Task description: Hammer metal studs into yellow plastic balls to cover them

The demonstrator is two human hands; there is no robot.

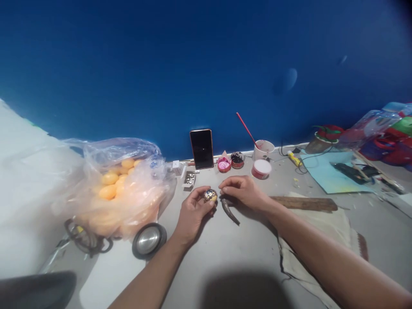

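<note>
My left hand (193,211) holds a small ball covered in shiny metallic studs (210,195), with a patch of yellow showing on its lower side. Just to the right of the ball, my right hand (242,189) has its thumb and fingertips pinched together, apart from the ball. Whatever the pinch holds, if anything, is too small to make out. Below those fingertips a curved, dark grey, horn-shaped piece (229,211) lies on the tabletop. Behind the left hand stands a small open white box (188,179) with shiny bits in it.
A clear plastic bag of yellow balls (111,184) fills the left, near a round metal-centred lid (149,241). A phone (201,149) leans on the blue wall. Small tubs (224,164) and a white cup (264,149) stand behind. A wooden stick (302,203) lies on cloth (312,240) at right.
</note>
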